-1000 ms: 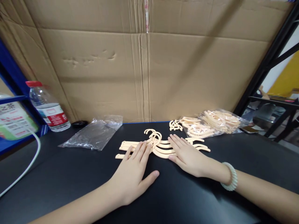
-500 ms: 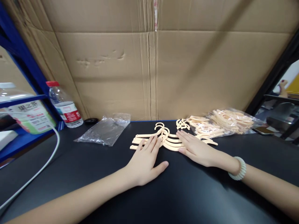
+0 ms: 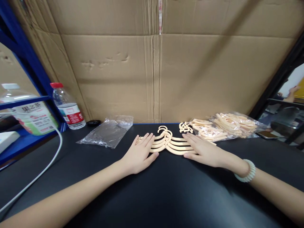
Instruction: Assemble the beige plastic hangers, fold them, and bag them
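Hangers [image 3: 180, 152]: overlapping on the counter [image 3: 166, 193] | left hand [image 3: 137, 156], right hand [image 3: 205, 152]: flat on both sides, gripping nothing | step: lining up, it seems | next: needs soft, even pushes

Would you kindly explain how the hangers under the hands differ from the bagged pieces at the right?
The hangers lie unwrapped, with the left hand and right hand flat on them, while the bagged pieces are inside clear plastic. The hangers are lined up one behind another, whereas the bagged pieces lie at mixed angles in a heap. Both are cream-coloured and on the black table.
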`<state>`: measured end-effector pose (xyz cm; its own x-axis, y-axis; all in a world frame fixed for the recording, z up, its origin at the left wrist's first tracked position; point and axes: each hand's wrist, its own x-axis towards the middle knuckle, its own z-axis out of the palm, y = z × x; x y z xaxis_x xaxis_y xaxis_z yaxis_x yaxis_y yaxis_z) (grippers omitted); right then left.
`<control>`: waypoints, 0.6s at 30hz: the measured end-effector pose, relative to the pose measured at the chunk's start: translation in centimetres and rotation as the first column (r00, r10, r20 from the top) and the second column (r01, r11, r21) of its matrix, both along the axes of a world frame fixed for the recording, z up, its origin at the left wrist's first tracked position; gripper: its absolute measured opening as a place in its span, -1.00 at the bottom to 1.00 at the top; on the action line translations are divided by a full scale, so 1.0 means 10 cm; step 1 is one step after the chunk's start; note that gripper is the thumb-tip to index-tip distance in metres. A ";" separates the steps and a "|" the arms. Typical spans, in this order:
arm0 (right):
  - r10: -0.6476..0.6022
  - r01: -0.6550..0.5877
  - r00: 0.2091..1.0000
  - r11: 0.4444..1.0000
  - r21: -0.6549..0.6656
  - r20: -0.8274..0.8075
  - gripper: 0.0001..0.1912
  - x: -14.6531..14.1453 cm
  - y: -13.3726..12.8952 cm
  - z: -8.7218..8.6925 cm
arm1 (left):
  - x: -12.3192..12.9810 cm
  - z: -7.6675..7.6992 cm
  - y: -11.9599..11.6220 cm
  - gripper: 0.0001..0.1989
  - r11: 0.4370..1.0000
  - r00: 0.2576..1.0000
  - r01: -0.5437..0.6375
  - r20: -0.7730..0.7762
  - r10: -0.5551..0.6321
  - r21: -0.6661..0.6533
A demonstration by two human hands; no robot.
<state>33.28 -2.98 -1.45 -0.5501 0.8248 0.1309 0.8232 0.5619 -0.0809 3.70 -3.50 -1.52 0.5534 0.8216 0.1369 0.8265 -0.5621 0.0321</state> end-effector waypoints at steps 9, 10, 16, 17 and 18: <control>0.031 -0.030 0.999 0.999 0.010 -0.032 -0.23 0.16 0.11 0.14 | 0.01 -0.02 0.00 -0.39 1.000 0.998 -0.029 -0.047 0.029 0.002; 0.029 -0.030 0.999 1.000 -0.007 -0.032 -0.23 0.15 0.11 0.14 | 0.01 -0.02 0.01 -0.38 0.999 0.998 -0.035 -0.049 0.035 0.001; 0.022 -0.028 0.997 0.996 -0.090 -0.071 -0.43 0.10 0.07 0.20 | 0.01 -0.03 0.01 -0.37 0.998 0.997 -0.056 -0.058 0.055 0.000; 0.019 -0.026 0.997 0.995 -0.094 -0.077 -0.46 0.10 0.06 0.21 | 0.01 -0.03 0.01 -0.37 0.998 0.997 -0.056 -0.052 0.056 0.001; 0.016 -0.023 0.997 0.995 -0.095 -0.079 -0.47 0.10 0.05 0.21 | 0.01 -0.03 0.01 -0.38 0.998 0.997 -0.055 -0.047 0.055 0.003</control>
